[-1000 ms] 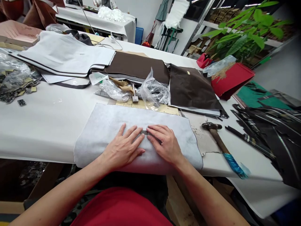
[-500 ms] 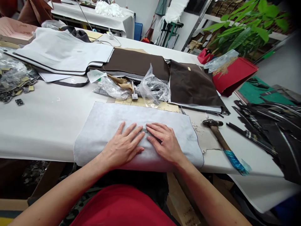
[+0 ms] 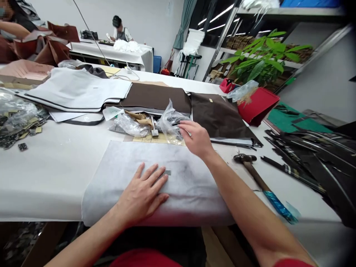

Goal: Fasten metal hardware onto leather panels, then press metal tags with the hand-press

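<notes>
My left hand (image 3: 146,191) lies flat with fingers spread on a white sheet of material (image 3: 189,185). Its fingertips reach the edge of a small grey patterned patch (image 3: 167,172) on that sheet. Raised beyond the sheet, my right hand (image 3: 197,139) is at a crumpled clear plastic bag (image 3: 168,120), fingers bent together. A thin dark bit shows at its fingertips and a small shiny end beneath them; what it is cannot be made out. A small metal block with a stem (image 3: 154,130) stands left of the bag.
A hammer (image 3: 246,159) with a blue-wrapped handle lies to the right, near dark strips (image 3: 306,163). Behind are brown stacked pieces (image 3: 155,96), white sheets (image 3: 78,87) and a red desk calendar (image 3: 257,105). Small patterned pieces (image 3: 23,147) lie left. A person (image 3: 121,34) sits far back.
My right hand has lifted off the white sheet and moved forward to the plastic bag. My left hand stays flat by the patch. The view has tilted up, bringing people into sight.
</notes>
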A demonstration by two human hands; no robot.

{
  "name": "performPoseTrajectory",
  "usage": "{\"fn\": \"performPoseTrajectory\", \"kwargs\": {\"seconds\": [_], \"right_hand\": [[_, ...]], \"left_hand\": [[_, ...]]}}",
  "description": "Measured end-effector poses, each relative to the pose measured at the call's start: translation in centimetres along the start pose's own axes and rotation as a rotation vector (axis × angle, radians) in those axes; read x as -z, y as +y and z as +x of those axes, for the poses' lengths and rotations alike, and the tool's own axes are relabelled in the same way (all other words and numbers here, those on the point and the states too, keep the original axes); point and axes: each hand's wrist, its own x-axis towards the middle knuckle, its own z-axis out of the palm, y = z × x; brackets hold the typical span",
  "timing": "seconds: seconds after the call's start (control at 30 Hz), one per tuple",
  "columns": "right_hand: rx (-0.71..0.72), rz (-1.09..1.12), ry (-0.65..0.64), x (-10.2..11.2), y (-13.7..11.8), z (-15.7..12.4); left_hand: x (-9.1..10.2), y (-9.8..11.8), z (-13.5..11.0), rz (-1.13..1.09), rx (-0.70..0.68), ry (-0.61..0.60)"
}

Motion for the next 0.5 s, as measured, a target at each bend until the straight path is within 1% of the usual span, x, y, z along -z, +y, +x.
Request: {"fn": "performPoseTrajectory", "kwargs": {"seconds": [0.07,0.1,0.13,0.17,0.23,0.3,0.37,0.5], "right_hand": [[-0.188,-0.123,-0.184,-1.0,1.6,4.5],[-0.293,-0.171,-0.283,-1.7,2.2,6.3],[-0.382,-0.203,-0.359,-2.5,2.7,7.7],[-0.441,-0.216,-0.406,-3.2,3.2,8.7],[-0.482,-0.191,-0.433,-4.3,3.9,9.8],[-0.512,-0.135,-0.448,-4.8,4.5,9.9],[-0.554,-0.059,-0.444,-4.9,5.1,9.6],[-0.631,0.064,-0.399,-4.7,5.7,8.8]], "left_hand": [[0.0,0.0,0.0,-0.006,0.005,0.008],[0.0,0.0,0.0,-0.009,0.008,0.01],[-0.1,0.0,0.0,-0.011,0.011,0.013],[-0.1,0.0,0.0,-0.013,0.012,0.013],[-0.1,-0.1,0.0,-0.012,0.011,0.01],[-0.1,-0.1,0.0,-0.008,0.01,0.006],[-0.1,-0.1,0.0,-0.004,0.012,0.007],[-0.1,-0.1,0.0,-0.005,0.013,0.006]]}}
